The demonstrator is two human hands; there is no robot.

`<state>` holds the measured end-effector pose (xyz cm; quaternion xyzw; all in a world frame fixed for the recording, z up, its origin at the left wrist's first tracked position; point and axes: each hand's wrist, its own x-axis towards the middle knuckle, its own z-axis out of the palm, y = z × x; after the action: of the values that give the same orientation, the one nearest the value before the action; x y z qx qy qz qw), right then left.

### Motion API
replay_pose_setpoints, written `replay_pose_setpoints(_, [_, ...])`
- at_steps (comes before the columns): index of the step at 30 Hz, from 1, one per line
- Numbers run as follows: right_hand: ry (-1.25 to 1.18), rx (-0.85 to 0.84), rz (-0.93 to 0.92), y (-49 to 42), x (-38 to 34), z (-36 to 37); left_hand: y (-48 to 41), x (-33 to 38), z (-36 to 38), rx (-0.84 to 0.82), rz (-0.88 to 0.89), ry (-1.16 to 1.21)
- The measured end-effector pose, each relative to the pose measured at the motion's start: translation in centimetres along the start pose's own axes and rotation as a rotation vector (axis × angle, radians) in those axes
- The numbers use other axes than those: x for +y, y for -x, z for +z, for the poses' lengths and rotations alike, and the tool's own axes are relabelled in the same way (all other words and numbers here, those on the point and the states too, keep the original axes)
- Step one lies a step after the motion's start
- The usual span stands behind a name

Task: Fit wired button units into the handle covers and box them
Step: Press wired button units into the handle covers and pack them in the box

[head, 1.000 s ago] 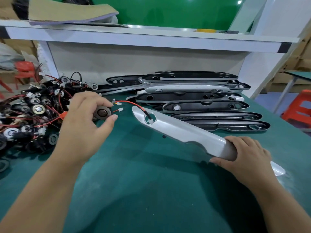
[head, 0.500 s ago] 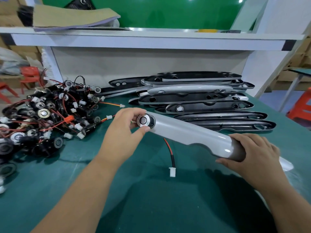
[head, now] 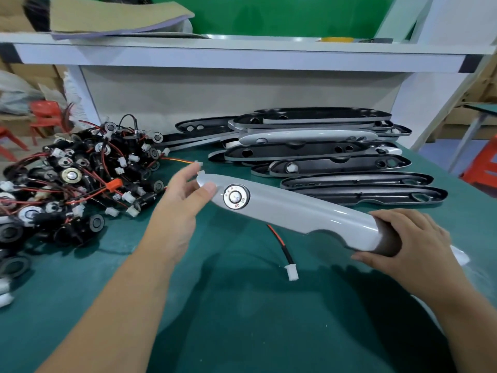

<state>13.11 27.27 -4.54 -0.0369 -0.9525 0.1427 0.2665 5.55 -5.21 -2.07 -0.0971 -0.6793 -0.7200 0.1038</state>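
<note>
Handle cover: the silver handle cover point(head: 301, 211) is in front of me, held up off the green mat point(head: 242, 319), glossy outer face up.
Long axis: it runs on a slant, from the far left down to the near right.
Pointing: the rounded tip with the button hole points left, toward the pile of button units point(head: 72, 181); the thick end is in my right palm.
Button unit: one button unit point(head: 236, 197) sits in the round hole near the left tip, its metal face up.
Wire: its red and black wire point(head: 278, 242) drops from under the cover, ending in a white connector point(head: 291, 273); I cannot tell if that touches the mat.
Right hand: my right hand point(head: 403, 243) is wrapped round the near right end, fingers over the top, thumb below.
Left hand: my left hand point(head: 183, 200) is loose, fingers spread, thumb lying against the left tip just beside the button.
Hands: well apart, one at each end.
Behind: a stack of handle covers point(head: 322, 152) lies across the mat's far side, mostly dark insides up.
</note>
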Motion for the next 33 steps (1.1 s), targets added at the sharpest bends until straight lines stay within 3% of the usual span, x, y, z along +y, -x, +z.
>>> replay_pose_setpoints(6, [0.003, -0.105, 0.018, 0.4, -0.3, 0.3, -0.2, -1.1, -0.4, -0.013, -0.016, -0.175])
replay_pose_setpoints(11, [-0.037, -0.239, 0.004, 0.4, -1.5, 0.4, -0.3, -1.4, -0.2, -0.001, -0.031, -0.169])
replay_pose_setpoints(14, [-0.121, -0.126, -0.087, -0.7, -5.1, 0.1, -0.3, -1.6, 0.0, -0.018, -0.027, -0.164])
replay_pose_setpoints(18, [-0.129, 0.024, -0.418, -2.0, -12.1, 0.6, 0.2, -1.4, 0.5, -0.03, -0.014, -0.136])
replay_pose_setpoints(20, [-0.085, 0.023, -0.515, -2.4, -14.4, 1.1, 0.4, -1.2, 0.5, -0.032, -0.011, -0.137])
replay_pose_setpoints(23, [-0.009, -0.091, -0.505, -3.2, -15.6, 1.6, 0.6, -1.0, 0.5, -0.025, -0.01, -0.127])
replay_pose_setpoints(26, [0.037, -0.076, -0.513, -3.6, -15.5, 1.8, 0.9, -0.6, 0.8, -0.023, -0.015, -0.081])
replay_pose_setpoints(33, [-0.054, 0.293, -0.378, -2.2, -15.8, 2.7, 1.7, 0.2, 1.6, -0.069, 0.015, -0.091])
